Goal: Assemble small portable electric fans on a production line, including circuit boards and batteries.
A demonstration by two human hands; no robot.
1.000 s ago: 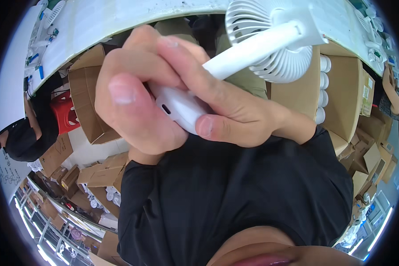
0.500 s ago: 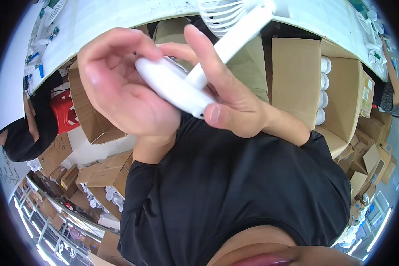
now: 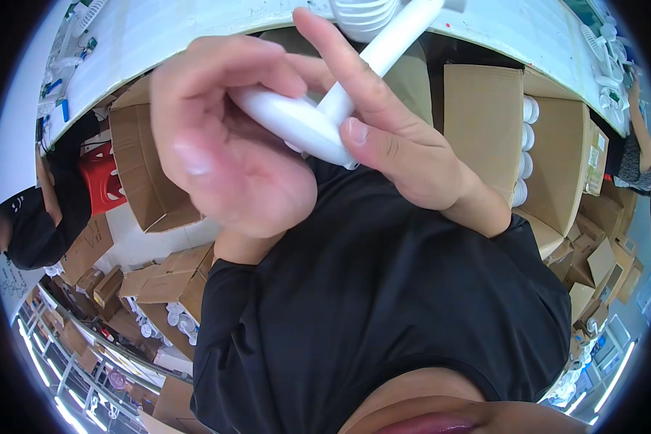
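A white desk fan (image 3: 396, 49) hangs tilted between my two hands, its round base toward me and its stem running up to the right. The slatted fan head (image 3: 367, 16) is at the top edge, partly cut off. My left hand (image 3: 228, 137) is blurred and curls around the left end of the base (image 3: 289, 123), fingertips on its upper side. With thumb and fingers, my right hand (image 3: 405, 137) grips the base where the stem joins it. The underside of the base is mostly hidden.
A white table (image 3: 499, 36) curves across the top, with fan parts at both ends. An open cardboard box (image 3: 481, 130) at the right holds several white round pieces. Another open box (image 3: 148, 173) and a red stool (image 3: 100, 177) are at the left. People sit at both sides.
The fan has turned a little, its head now showing from another side. My right hand has shifted slightly up and right along the base. My left hand has moved slightly right.
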